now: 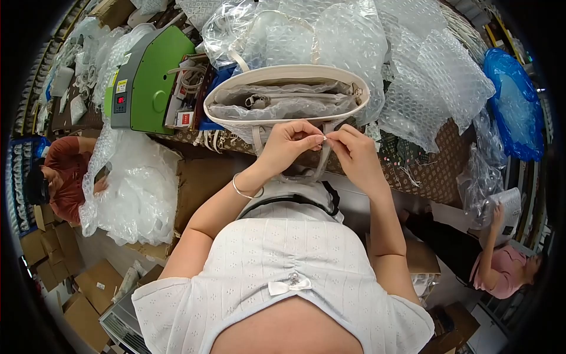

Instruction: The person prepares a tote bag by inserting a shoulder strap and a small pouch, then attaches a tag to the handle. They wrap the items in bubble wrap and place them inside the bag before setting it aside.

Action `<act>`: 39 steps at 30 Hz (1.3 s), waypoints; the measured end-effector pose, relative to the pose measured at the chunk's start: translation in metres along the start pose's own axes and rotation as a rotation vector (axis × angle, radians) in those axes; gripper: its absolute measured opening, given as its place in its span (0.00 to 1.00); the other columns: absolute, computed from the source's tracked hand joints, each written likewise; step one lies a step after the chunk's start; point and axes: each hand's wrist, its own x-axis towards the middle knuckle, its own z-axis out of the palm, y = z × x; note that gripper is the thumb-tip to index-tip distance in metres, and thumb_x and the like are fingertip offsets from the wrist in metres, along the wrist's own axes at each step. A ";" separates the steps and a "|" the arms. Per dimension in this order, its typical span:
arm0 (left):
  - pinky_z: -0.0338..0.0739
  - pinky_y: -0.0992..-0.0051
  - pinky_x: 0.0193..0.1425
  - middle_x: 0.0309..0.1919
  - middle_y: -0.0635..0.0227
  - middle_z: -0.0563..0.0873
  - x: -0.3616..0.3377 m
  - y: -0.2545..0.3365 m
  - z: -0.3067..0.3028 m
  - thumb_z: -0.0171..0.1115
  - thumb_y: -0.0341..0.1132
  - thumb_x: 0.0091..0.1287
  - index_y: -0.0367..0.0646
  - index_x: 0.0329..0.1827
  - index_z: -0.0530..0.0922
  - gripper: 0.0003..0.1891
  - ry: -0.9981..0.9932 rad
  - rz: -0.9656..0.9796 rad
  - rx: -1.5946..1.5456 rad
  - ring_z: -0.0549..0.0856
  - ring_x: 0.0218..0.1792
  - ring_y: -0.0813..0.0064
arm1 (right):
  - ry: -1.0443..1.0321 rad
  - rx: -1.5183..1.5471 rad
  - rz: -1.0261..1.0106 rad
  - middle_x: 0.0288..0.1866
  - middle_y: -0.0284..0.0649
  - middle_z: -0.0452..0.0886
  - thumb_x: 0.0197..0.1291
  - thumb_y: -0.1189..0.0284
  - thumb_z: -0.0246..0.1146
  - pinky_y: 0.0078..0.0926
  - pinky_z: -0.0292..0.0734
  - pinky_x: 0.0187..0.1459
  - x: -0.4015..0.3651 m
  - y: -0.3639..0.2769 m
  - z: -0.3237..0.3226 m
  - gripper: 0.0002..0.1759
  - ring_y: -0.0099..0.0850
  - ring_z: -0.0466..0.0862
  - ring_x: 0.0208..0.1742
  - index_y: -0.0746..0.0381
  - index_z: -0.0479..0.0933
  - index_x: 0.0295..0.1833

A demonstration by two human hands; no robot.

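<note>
A whitish-grey handbag (247, 75) stands on the table in front of me. Its top gapes, with clear plastic and a zipped inner part showing inside. Just at its near side my left hand (289, 144) and my right hand (358, 154) meet fingertip to fingertip. Between them both pinch a small shiny piece (323, 138), too small to name. Below the fingers the bag's handle (322, 162) hangs over the table's edge.
A green machine (159, 82) with a red display and a box of small items (188, 91) are at left. Bubble wrap (413, 71) covers the back. A blue plastic bundle (514, 106) lies right. Other people (65, 177) are at both sides, one holding a printed sheet (506, 212).
</note>
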 end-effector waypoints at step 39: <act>0.75 0.64 0.46 0.41 0.54 0.82 0.055 0.016 -0.106 0.59 0.34 0.63 0.36 0.44 0.80 0.12 -0.049 0.423 1.529 0.81 0.41 0.57 | -0.430 -0.062 -0.156 0.25 0.42 0.77 0.57 0.74 0.60 0.28 0.72 0.30 0.031 -0.064 -0.067 0.13 0.42 0.78 0.25 0.60 0.70 0.48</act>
